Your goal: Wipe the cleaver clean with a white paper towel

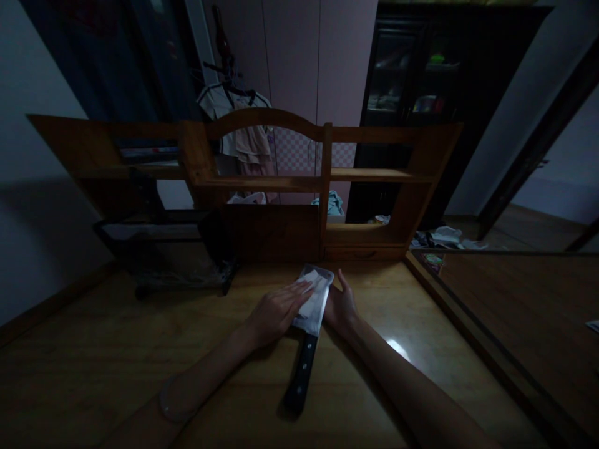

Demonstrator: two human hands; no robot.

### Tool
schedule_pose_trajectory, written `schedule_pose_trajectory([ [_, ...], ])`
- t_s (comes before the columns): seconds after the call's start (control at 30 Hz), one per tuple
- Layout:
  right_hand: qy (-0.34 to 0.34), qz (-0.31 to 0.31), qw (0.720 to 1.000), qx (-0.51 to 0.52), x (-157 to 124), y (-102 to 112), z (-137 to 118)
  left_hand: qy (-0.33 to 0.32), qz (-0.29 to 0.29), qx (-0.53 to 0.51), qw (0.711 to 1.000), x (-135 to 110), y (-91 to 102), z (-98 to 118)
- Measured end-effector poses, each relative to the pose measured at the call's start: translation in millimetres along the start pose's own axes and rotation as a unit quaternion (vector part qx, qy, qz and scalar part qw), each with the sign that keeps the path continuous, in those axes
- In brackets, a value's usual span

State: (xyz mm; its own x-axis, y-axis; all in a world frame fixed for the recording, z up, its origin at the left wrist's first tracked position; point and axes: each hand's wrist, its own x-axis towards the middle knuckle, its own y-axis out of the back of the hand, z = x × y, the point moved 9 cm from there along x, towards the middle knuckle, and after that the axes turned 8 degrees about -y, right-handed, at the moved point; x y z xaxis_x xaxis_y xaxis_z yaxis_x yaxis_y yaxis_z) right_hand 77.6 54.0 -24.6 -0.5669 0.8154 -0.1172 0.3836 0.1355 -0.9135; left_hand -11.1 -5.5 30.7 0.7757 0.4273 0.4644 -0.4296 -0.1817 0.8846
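A cleaver [319, 279] with a broad steel blade lies flat on the wooden desk [140, 349], its black handle [302, 373] pointing toward me. My left hand [276, 312] rests palm-down on the blade with fingers stretched out, pressing a white cloth or tissue [312, 296] against the metal. My right hand [342, 305] sits at the blade's right edge, fingers partly hidden behind the blade, thumb raised.
A wooden shelf unit [322, 174] stands along the desk's back edge. A dark wire rack [159, 249] sits at the back left. Clothes hang behind the shelf, and a dark glass cabinet [412, 81] stands at the back right. Another wooden surface [524, 312] lies to the right.
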Motion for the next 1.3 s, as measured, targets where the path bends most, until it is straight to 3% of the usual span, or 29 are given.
schedule_pose_trajectory([
  [0.1,-0.009,0.04,0.999,0.002,-0.3,8.0,0.9,-0.057,-0.03,-0.046,0.997,3.8,-2.8,17.8],
  [0.23,-0.004,0.081,0.997,0.001,-1.1,16.0,-0.4,-0.059,-0.049,-0.066,0.995,7.0,-7.4,22.5],
  [0.5,0.004,-0.006,1.0,-0.007,2.3,2.0,-0.1,0.077,0.012,0.028,0.997,1.8,0.5,-10.9],
  [0.57,0.004,-0.005,1.0,-0.005,2.0,2.7,0.1,0.076,0.057,0.025,0.995,-0.8,10.2,-10.9],
  [0.63,0.002,-0.006,1.0,-0.006,1.4,2.4,0.3,0.031,0.09,0.003,0.995,-1.7,18.8,-1.8],
  [0.77,-0.007,0.041,0.999,-0.013,-0.5,9.0,-0.5,-0.048,0.04,-0.064,0.996,2.4,14.4,20.7],
  [0.93,-0.021,0.061,0.998,-0.014,-0.6,13.1,0.6,-0.039,-0.03,-0.097,0.994,7.8,-3.2,24.5],
  [1.17,0.002,0.005,1.0,-0.007,2.2,4.2,0.0,0.009,0.003,-0.043,0.999,5.0,-4.5,4.5],
  [1.3,-0.001,-0.004,1.0,-0.014,1.7,1.7,0.3,0.008,0.028,-0.042,0.999,2.7,1.2,4.1],
])
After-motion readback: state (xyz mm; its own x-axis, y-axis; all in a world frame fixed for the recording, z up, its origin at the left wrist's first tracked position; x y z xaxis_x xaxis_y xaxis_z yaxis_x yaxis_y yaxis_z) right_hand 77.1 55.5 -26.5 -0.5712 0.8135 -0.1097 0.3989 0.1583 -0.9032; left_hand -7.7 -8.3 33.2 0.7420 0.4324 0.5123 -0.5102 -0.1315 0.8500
